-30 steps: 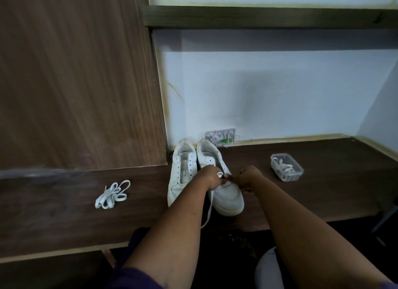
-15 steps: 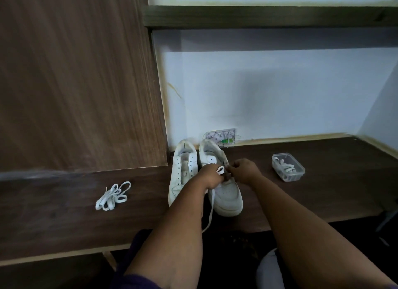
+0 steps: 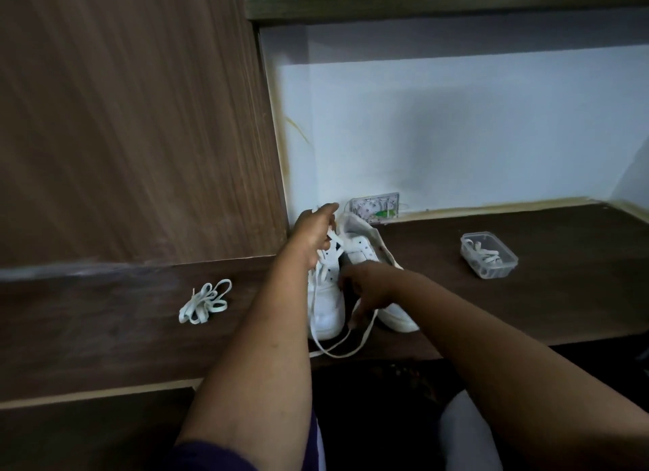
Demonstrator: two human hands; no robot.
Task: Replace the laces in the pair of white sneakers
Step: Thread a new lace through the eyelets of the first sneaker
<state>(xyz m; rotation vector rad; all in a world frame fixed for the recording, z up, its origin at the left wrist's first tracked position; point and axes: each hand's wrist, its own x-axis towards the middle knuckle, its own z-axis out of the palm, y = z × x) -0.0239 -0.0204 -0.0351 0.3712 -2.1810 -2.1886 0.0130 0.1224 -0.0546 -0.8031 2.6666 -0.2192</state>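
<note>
Two white sneakers stand side by side on the dark wooden shelf, toes toward me. My left hand is raised over the heel end of the left sneaker and grips a white lace that runs down to its eyelets. My right hand lies low between the two shoes, across the right sneaker, fingers curled on the same lace. The slack of the lace hangs in a loop over the shelf's front edge.
A loose bundle of white laces lies on the shelf to the left. At the right stands a clear plastic container holding another lace. A wall socket sits behind the shoes, a wooden panel rises at the left.
My left hand has lifted up and away toward the wall, drawing the lace. My right hand has dropped down between the shoes. The right sneaker has shifted and angled to the right.
</note>
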